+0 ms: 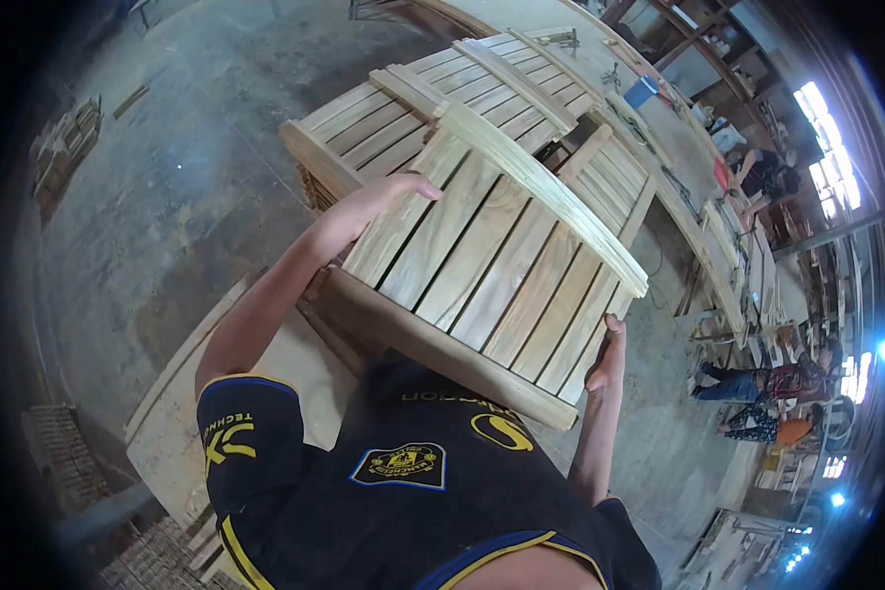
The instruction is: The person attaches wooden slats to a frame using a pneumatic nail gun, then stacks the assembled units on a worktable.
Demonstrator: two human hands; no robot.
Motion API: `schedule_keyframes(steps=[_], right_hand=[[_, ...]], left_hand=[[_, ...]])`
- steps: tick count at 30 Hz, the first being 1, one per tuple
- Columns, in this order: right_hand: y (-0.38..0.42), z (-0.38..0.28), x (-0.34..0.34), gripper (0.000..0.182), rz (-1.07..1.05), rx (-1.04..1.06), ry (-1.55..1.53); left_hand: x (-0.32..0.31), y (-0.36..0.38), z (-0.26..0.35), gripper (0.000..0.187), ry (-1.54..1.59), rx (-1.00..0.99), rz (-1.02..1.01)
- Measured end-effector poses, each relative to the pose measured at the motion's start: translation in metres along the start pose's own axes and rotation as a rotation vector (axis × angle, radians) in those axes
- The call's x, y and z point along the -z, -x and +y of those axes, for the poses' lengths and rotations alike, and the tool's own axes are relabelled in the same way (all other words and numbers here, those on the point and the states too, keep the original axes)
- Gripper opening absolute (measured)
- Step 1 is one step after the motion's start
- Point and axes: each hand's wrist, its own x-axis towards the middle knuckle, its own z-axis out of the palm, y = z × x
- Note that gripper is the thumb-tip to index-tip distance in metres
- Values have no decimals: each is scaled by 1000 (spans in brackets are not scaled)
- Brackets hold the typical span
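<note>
A slatted wooden panel, with a thick rail along its far edge and another along its near edge, is held up in front of my chest. My left hand grips its left end, the thumb resting on the top face and the other fingers largely hidden underneath. At the right end, my right hand is closed round the side, thumb up against the edge. Just beyond the held panel lies a stack of similar slatted panels, partly covered by it.
Another slatted panel lies behind on the right. A long curved-looking workbench carries tools and a blue container. Several people are at the right, one in an orange top. A wooden board is at my left side.
</note>
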Motion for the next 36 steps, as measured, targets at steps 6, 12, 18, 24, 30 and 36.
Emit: schedule_keyframes(steps=[6, 12, 18, 24, 30, 36], right_hand=[[23, -6, -14, 59, -51, -58, -39], [30, 3, -32, 42, 151, 64, -39], [17, 14, -16, 46, -6, 49, -114], [62, 6, -22, 41, -60, 71, -88], [107, -11, -43, 38, 38, 164, 50], [96, -15, -30, 43, -167, 82, 14]], left_hand=[[13, -19, 11, 45, -2, 258, -8], [36, -52, 22, 67, -301, 87, -120], [53, -47, 44, 70, -512, -118, -149], [46, -24, 52, 66, -554, -78, -50], [42, 3, 45, 74, -395, 38, -99], [40, 23, 54, 76, -419, 74, -80]])
